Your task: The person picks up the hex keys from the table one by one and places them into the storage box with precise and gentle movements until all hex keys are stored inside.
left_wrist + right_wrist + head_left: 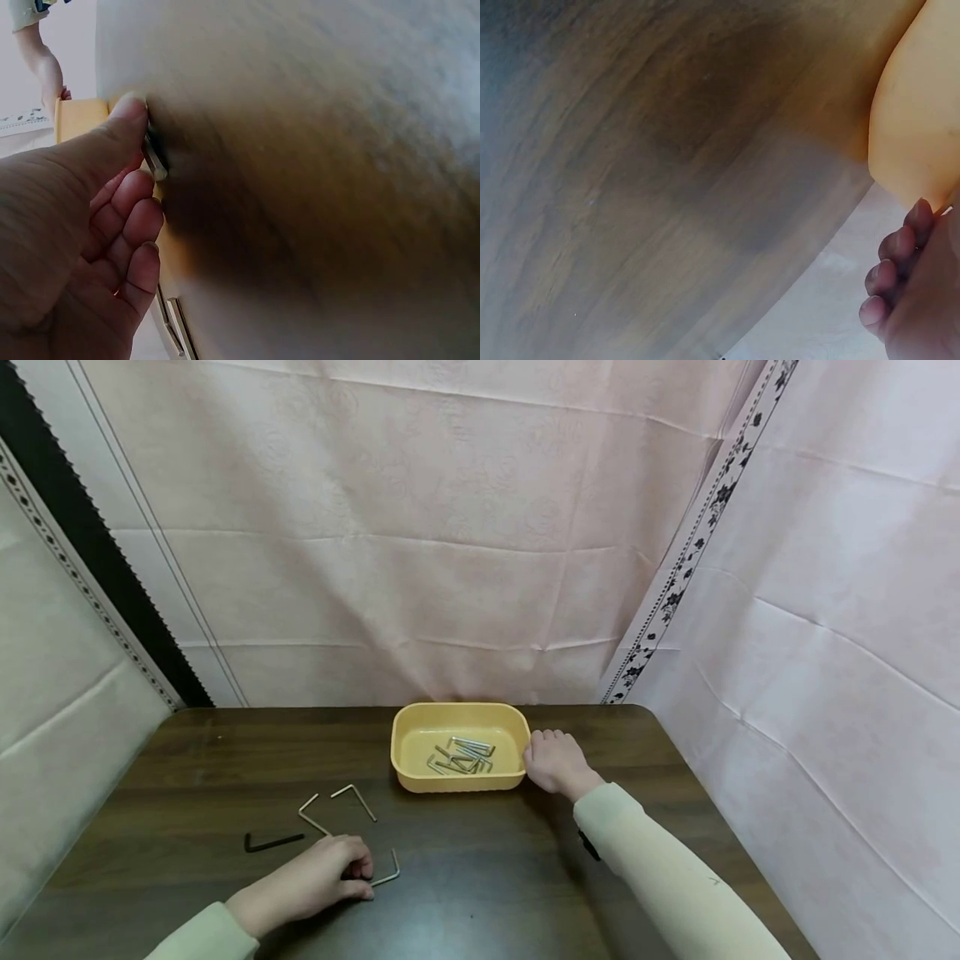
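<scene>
Sleeves, pale cream, enter from the bottom edge of the head view, one on each arm. Left hand (311, 881) lies low and left of centre on the dark brown wooden bench (487, 868), fingers curled, thumb and fingertips pinching one end of a silver L-shaped hex key (387, 872) that rests flat on the wood; the left wrist view shows the thumb (124, 124) pressed against the metal. Just left of that hand, a black L-shaped hex key (272, 841) lies flat. Slightly farther up, two more silver L-shaped hex keys (337, 806) lie side by side, apart from the hand.

Farther back, centre of frame, sits a yellow rounded-rectangular plastic tray (408, 752) holding a loose heap of small silver hex keys (461, 755). Right hand (553, 762) rests against the tray's right wall, fingers loosely curled and touching it, gripping nothing. Behind the bench hangs pink patterned cloth (420, 527).
</scene>
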Demonstrator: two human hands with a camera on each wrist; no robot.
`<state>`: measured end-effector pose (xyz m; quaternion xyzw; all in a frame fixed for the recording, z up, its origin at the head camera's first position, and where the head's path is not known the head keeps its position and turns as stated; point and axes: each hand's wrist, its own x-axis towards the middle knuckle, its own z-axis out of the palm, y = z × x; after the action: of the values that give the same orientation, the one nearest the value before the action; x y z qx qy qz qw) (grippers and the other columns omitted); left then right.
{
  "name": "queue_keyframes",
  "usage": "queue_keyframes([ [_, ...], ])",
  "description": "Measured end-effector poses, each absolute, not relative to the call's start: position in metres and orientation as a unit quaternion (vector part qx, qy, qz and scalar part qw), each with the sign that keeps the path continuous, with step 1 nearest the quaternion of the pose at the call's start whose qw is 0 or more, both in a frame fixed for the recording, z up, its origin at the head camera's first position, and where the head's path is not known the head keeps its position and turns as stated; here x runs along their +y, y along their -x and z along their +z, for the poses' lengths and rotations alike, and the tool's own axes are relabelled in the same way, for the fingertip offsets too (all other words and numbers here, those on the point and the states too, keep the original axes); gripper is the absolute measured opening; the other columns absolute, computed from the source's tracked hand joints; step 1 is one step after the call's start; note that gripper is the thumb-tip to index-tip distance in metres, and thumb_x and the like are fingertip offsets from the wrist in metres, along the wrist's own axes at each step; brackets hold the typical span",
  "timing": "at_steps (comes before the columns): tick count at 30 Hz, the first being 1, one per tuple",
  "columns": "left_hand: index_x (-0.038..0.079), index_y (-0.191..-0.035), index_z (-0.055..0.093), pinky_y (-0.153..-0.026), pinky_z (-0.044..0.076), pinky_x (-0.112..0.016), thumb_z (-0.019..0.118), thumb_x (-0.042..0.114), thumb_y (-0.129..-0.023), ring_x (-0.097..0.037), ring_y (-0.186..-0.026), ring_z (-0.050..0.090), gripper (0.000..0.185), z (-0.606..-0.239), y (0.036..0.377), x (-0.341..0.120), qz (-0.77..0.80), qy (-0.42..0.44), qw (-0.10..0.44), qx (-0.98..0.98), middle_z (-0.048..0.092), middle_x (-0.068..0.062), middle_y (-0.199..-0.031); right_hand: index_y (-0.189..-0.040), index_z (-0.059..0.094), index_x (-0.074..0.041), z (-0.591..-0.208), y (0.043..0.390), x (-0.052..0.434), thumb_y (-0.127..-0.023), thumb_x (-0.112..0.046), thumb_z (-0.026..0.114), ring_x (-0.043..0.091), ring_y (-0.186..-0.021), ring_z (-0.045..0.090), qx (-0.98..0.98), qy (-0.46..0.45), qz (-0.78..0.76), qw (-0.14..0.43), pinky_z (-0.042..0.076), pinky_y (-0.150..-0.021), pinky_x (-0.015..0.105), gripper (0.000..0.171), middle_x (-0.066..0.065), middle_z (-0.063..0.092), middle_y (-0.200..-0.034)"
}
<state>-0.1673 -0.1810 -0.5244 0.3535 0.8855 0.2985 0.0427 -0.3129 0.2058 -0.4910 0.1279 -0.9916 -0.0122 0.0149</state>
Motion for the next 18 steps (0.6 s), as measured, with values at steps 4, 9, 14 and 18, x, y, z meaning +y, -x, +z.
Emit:
queue_keyframes([
  [4, 0.024, -0.076, 0.057, -0.058, 0.04, -0.021, 0.076, 0.026, -0.083, 0.0, -0.064, 0.046, 0.02, -0.5244, 0.1671, -0.1818, 0.302, -0.354, 0.039, 0.884, 0.047, 0.016, -0.072, -0.115, 0.053, 0.001, -0.4918, 0.3149, 0.2043, -0.102, -0.027, 0.03, 0.037, -0.109, 0.052, -0.992, -0.127, -0.011, 0.011, 0.036, -0.095, 0.051, 0.038, 0.018, 0.057, -0.109],
  [9, 0.023, -0.074, 0.057, -0.058, 0.04, -0.021, 0.074, 0.021, -0.084, 0.002, -0.064, 0.044, 0.021, -0.523, 0.1666, -0.1825, 0.29, -0.35, 0.044, 0.889, 0.047, 0.017, -0.072, -0.11, 0.053, 0.0, -0.4911, 0.3153, 0.2027, -0.101, -0.026, 0.031, 0.036, -0.105, 0.051, -0.991, -0.136, -0.006, 0.013, 0.036, -0.093, 0.051, 0.035, 0.017, 0.056, -0.105],
  [14, 0.024, -0.074, 0.056, -0.061, 0.04, -0.024, 0.074, 0.021, -0.085, 0.002, -0.064, 0.043, 0.022, -0.5226, 0.164, -0.1798, 0.252, -0.366, 0.02, 0.896, 0.045, 0.019, -0.072, -0.106, 0.05, -0.002, -0.4913, 0.3126, 0.2047, -0.101, -0.027, 0.032, 0.034, -0.101, 0.047, -0.991, -0.137, 0.015, 0.002, 0.034, -0.092, 0.049, 0.032, 0.014, 0.052, -0.102],
  [18, 0.025, -0.074, 0.054, -0.067, 0.04, -0.032, 0.073, 0.023, -0.086, 0.002, -0.067, 0.042, 0.022, -0.5222, 0.1609, -0.1784, 0.221, -0.381, -0.009, 0.898, 0.044, 0.021, -0.073, -0.103, 0.048, -0.005, -0.4919, 0.311, 0.207, -0.102, -0.028, 0.032, 0.031, -0.097, 0.044, -0.99, -0.138, 0.027, -0.002, 0.033, -0.089, 0.047, 0.028, 0.01, 0.049, -0.099],
])
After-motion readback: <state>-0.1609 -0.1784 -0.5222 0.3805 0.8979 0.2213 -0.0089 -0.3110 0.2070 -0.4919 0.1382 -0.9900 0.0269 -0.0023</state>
